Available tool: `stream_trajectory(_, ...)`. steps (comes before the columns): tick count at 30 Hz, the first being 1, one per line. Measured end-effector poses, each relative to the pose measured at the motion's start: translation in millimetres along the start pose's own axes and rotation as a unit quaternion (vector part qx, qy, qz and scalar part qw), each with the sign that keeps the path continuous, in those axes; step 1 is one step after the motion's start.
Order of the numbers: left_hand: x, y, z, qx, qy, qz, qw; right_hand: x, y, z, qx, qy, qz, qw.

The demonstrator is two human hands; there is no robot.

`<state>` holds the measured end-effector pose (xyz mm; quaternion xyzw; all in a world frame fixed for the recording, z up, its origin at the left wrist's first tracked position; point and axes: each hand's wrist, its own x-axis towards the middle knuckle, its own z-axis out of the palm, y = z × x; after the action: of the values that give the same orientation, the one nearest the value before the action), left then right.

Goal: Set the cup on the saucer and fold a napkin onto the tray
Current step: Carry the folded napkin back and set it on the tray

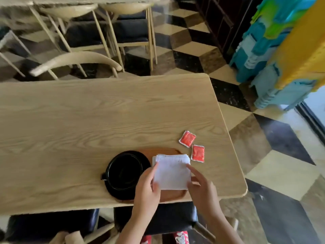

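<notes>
Black cup [125, 170] upright on black saucer [140, 158], handle to left, at left end of oval wooden tray [173, 195]. White napkin [173, 173], folded square, over tray's right half.

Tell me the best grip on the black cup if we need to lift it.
Take the cup by its small handle, coming from its left. The handle sticks out that way over the saucer, and the left hand and napkin crowd the right side.
</notes>
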<state>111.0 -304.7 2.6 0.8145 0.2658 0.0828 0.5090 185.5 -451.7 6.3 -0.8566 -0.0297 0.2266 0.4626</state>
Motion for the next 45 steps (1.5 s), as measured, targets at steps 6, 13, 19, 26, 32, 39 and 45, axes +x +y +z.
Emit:
stream_trajectory(6, 22, -4, 43, 0.111, 0.024, -0.012, 0.993, 45, 19, -1, -0.036, -0.021, -0.067, 0.997)
stream_trajectory(13, 1, -8, 70, 0.332, -0.013, 0.089, 0.939, 55, 34, 1, -0.204, 0.01, -0.165, 0.965)
stream_trajectory(19, -16, -16, 78, 0.439, -0.081, 0.019, 0.895, 69, 51, -6, -0.372, -0.026, -0.344, 0.862)
stream_trajectory(26, -7, -28, 73, 0.461, -0.092, 0.021, 0.883, 76, 47, -1, -0.4, -0.039, -0.342, 0.849)
stream_trajectory(32, -4, -28, 71, 0.474, -0.077, 0.025, 0.877, 74, 40, 5, -0.41, -0.033, -0.333, 0.848)
stream_trajectory(39, -4, -18, 75, 0.511, -0.066, 0.025, 0.857, 71, 36, 9, -0.423, -0.043, -0.307, 0.851)
stream_trajectory(45, -2, -26, 69, 0.506, -0.08, 0.047, 0.857, 68, 36, 11, -0.41, -0.057, -0.281, 0.866)
